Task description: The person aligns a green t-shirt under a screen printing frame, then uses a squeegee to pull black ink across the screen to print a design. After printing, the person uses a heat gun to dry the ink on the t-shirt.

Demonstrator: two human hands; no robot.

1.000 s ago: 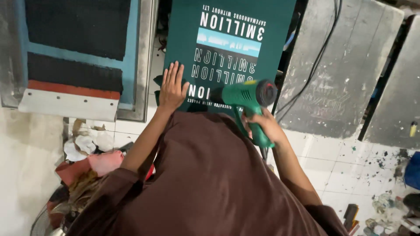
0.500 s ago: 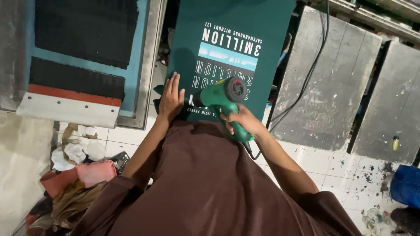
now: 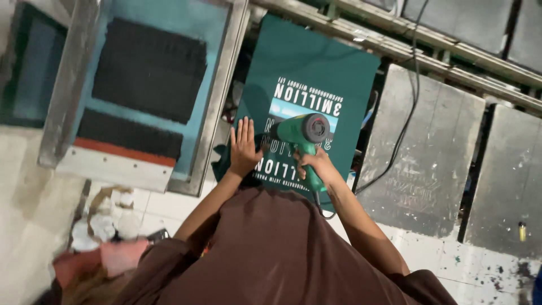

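While pressed flat at centre frame, left hand [image 3: 244, 148] with fingers spread and palm down on the dark green printed shirt [image 3: 316, 73], seemingly to keep the cloth smooth and still on its board. Right hand [image 3: 316, 165] just to the right of it, curled tight around the grip of the green heat gun [image 3: 302, 138], thumb and fingers fully wrapped. Gun's barrel lying across the print near the middle of the frame, long axis running roughly left to right, round dark rear end toward the right, nozzle pointing left and down at the white lettering; handle dropping toward the lower right into the fist, likely held so to keep hot air on the ink. Black cord [image 3: 406, 113] trailing from the handle up toward the upper right. Shirt's long axis running top to bottom of the frame. Blue-framed printing screen [image 3: 214, 113] at upper left, grey metal platens [image 3: 423, 147] at right, crumpled rags [image 3: 107, 226] at lower left
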